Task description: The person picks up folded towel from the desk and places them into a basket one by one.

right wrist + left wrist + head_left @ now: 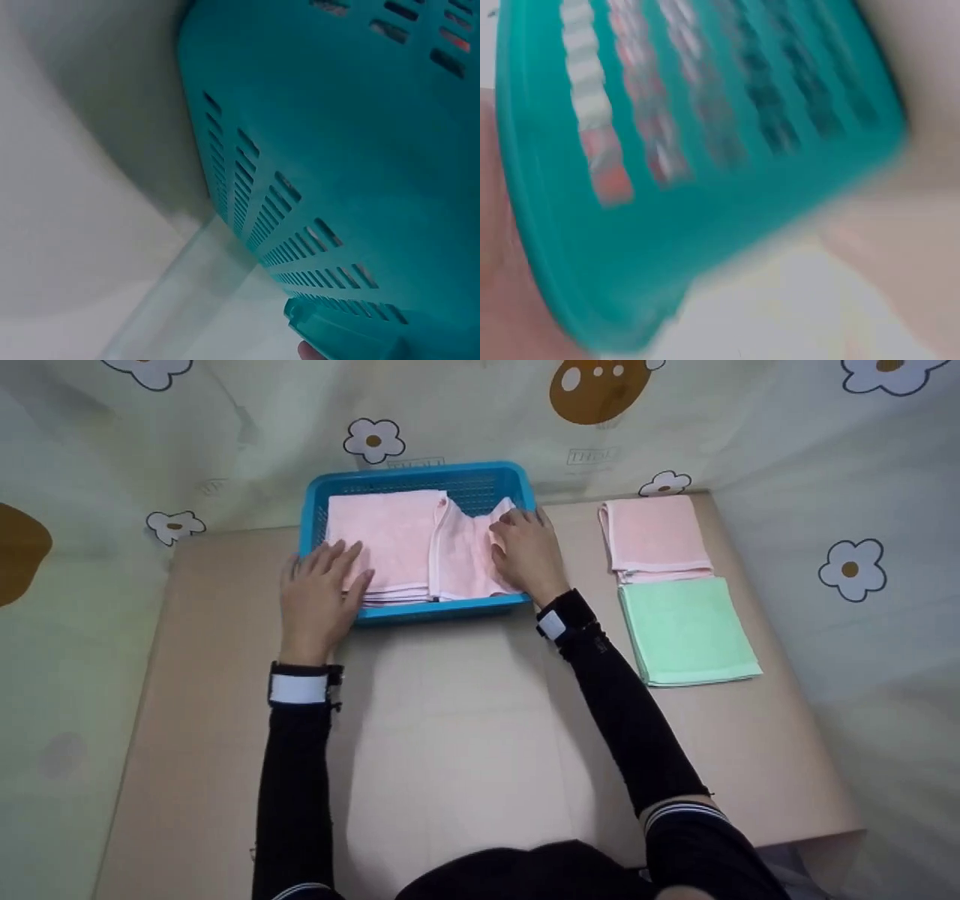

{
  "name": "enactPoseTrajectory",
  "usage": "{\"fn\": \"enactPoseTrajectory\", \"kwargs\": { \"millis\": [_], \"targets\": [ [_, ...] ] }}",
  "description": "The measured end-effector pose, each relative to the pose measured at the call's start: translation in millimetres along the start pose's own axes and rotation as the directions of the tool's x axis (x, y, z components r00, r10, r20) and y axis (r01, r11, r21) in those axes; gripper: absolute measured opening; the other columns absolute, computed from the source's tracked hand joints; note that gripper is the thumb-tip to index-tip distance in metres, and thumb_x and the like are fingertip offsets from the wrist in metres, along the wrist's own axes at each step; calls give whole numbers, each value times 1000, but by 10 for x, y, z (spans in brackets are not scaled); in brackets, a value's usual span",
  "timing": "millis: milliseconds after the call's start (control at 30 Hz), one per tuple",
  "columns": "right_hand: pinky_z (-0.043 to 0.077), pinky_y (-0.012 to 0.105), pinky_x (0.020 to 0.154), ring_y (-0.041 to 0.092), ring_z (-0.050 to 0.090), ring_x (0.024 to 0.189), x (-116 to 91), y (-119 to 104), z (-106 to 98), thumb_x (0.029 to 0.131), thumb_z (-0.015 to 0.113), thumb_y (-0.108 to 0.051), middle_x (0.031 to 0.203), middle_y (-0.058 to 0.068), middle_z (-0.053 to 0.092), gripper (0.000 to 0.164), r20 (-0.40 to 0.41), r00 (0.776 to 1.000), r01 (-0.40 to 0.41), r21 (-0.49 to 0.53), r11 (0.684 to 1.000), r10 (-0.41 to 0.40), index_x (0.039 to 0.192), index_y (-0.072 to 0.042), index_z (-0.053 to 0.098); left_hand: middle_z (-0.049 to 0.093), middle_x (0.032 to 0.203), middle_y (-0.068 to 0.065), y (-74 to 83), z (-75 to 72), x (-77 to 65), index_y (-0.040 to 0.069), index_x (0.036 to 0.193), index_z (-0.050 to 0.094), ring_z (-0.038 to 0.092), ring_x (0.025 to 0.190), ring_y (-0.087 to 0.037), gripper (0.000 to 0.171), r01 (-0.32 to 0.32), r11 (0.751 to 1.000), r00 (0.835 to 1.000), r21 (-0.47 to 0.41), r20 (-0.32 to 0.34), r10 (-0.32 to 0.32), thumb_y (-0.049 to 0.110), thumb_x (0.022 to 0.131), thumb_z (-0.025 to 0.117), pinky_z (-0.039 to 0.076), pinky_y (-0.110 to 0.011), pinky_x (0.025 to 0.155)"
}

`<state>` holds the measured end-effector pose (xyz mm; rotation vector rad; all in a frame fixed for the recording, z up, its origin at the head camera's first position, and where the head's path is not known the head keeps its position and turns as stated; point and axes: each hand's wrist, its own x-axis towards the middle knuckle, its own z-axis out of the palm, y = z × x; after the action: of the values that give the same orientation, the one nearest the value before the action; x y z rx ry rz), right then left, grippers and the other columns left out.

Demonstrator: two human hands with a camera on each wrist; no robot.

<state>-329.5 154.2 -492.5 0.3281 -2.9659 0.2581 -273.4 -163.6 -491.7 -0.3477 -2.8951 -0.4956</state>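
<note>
Past black sleeves (pixel 626 712), rests left hand (pixel 319 604), spread apart, over the blue basket (pixel 431 609) at the tabletop's (pixel 450 765) back edge, cannot judge grip of right hand (pixel 531 556), and risks crumpling the bunched pink towel (pixel 466 556) inside by pushing sideways.

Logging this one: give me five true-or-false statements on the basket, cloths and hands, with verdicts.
1. The blue basket holds folded pink cloths. True.
2. On the table, a green stack lies nearer the person than a pink stack. True.
3. The green stack lies left of the basket. False: it lies to the right.
4. The right hand is at the basket's right end. True.
5. The left hand rests on the green stack. False: it is at the basket's left end.
</note>
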Motion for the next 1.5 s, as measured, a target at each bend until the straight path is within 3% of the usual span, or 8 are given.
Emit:
{"fn": "enactPoseTrajectory", "kwargs": {
  "millis": [200, 433, 833, 1000, 1133, 1233, 1333, 1500],
  "targets": [
    [28, 56, 125, 32, 55, 136, -1, -34, 26, 102, 63, -28, 138, 10, 67, 32, -10, 1000, -4, 24, 1000, 4, 128, -13, 73, 41, 165, -10, -230, 10, -91, 20, 155, 49, 31, 155, -35, 63, 34, 999, 999, -31, 33, -33, 58, 107, 37, 14, -60, 127],
    [29, 55, 125, 30, 60, 129, -13, -11, 4, 101, 63, -15, 127, 9, 73, 24, -36, 999, -3, 70, 998, 6, 119, -13, 79, 46, 160, -13, -236, 74, -48, 16, 151, 55, 35, 150, -35, 60, 54, 988, 998, -144, 38, -49, 55, 107, 42, 27, -62, 122],
    [28, 54, 125, 31, 61, 129, -27, 15, -10, 100, 62, -18, 126, 10, 73, 26, -60, 998, 14, 80, 997, -9, 119, -10, 78, 50, 157, -14, -221, 95, -32, 16, 149, 58, 37, 149, -34, 58, 54, 987, 998, -152, 18, -52, 53, 107, 43, 31, -60, 121],
    [28, 51, 126, 31, 59, 131, -18, 22, -4, 100, 64, -21, 132, 10, 70, 29, -42, 999, -15, 162, 987, 23, 125, -12, 76, 50, 157, -13, -240, 104, -39, 15, 147, 60, 38, 148, -34, 56, 43, 985, 999, -168, -8, -45, 51, 106, 46, 32, -60, 120],
    [41, 47, 117, 29, 58, 129, -35, 68, -42, 101, 65, -23, 137, 10, 64, 37, -21, 999, -33, 278, 960, 41, 137, -16, 68, 49, 157, -13, -253, 115, -52, 16, 147, 59, 38, 149, -34, 55, 48, 982, 999, -181, -6, -50, 51, 106, 47, 32, -60, 121],
    [48, 44, 108, 28, 57, 128, -73, 211, -119, 103, 63, -28, 142, 11, 59, 46, 0, 999, -50, 369, 928, 53, 147, -19, 59, 48, 159, -12, -254, 118, -61, 17, 148, 58, 37, 150, -34, 56, 56, 981, 998, -188, 5, -56, 52, 106, 46, 31, -60, 122],
    [47, 45, 111, 28, 54, 132, -111, 502, -240, 105, 61, -33, 148, 11, 53, 50, 10, 991, -123, 421, 899, 131, 152, -21, 53, 47, 160, -11, -251, 113, -62, 17, 149, 58, 36, 150, -33, 57, 56, 979, 998, -197, 10, -55, 53, 106, 46, 30, -60, 122],
    [40, 51, 117, 36, 49, 141, -194, 1315, -392, 105, 59, -31, 155, 17, 47, 51, 8, 934, -333, 376, 865, 356, 153, -16, 51, 46, 161, -9, -242, 103, -57, 19, 149, 57, 36, 151, -33, 58, 61, 977, 998, -204, 7, -61, 55, 106, 44, 29, -60, 122]
  ]
}}
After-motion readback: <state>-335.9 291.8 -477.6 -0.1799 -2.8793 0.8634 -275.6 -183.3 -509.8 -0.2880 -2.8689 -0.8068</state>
